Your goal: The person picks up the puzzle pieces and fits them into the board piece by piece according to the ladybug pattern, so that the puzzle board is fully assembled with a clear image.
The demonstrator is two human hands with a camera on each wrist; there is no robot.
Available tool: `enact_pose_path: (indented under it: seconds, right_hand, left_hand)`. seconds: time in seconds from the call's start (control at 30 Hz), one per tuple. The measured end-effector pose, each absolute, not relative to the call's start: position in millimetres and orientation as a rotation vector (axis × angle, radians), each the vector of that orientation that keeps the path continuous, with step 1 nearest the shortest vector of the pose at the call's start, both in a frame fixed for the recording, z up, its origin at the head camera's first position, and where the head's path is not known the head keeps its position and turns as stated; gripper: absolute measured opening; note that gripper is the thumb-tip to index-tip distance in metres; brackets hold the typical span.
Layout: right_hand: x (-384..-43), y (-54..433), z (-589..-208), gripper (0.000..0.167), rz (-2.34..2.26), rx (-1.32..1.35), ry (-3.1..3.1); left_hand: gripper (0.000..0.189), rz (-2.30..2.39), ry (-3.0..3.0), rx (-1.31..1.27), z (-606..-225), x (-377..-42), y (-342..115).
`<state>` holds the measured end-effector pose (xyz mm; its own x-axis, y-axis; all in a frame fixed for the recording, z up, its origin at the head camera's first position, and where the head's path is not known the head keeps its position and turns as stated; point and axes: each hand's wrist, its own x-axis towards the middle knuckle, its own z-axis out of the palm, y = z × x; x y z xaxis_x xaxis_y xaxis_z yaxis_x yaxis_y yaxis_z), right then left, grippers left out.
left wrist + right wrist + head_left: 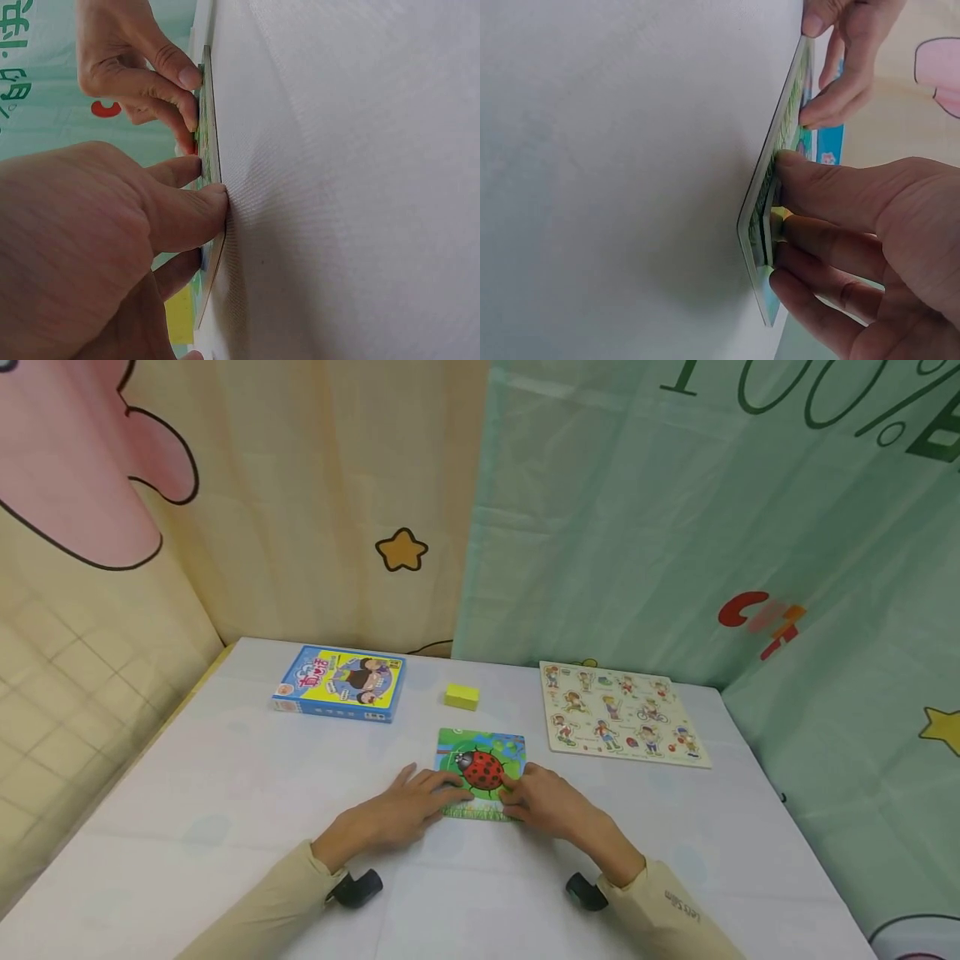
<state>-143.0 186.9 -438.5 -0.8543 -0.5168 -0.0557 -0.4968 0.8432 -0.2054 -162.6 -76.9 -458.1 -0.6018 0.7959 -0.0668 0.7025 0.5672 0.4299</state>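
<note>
A square ladybug puzzle board (pixel 459 740) lies flat on the white table in front of me. My left hand (pixel 405 808) rests at its left side, fingertips on the printed face and thumb against the near edge. At the right side, my right hand (pixel 551 797) pinches a puzzle piece (pixel 767 225) between thumb and fingers. In the right wrist view that piece is tipped up, its dark edge raised from the board. Much of it is hidden by the fingers. The printed ladybug (pixel 482 770) shows between both hands.
Behind the board stands a small yellow block (pixel 461 697). A blue and yellow boxed game (pixel 341 683) is at the back left of the table (pixel 247 777). To the back right lies a larger board with cartoon figures (pixel 621 714). Printed curtains hang behind.
</note>
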Motion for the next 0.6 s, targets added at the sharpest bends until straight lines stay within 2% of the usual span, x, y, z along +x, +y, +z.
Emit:
enact_pose_path:
  seconds: [0.6]
  right_hand:
    - [-145.2,193.8,-439.7,0.028,-0.42,-0.827,2.855]
  left_hand:
    - [0.047,0.548,2.542,1.221,-457.2,-162.9,-76.1]
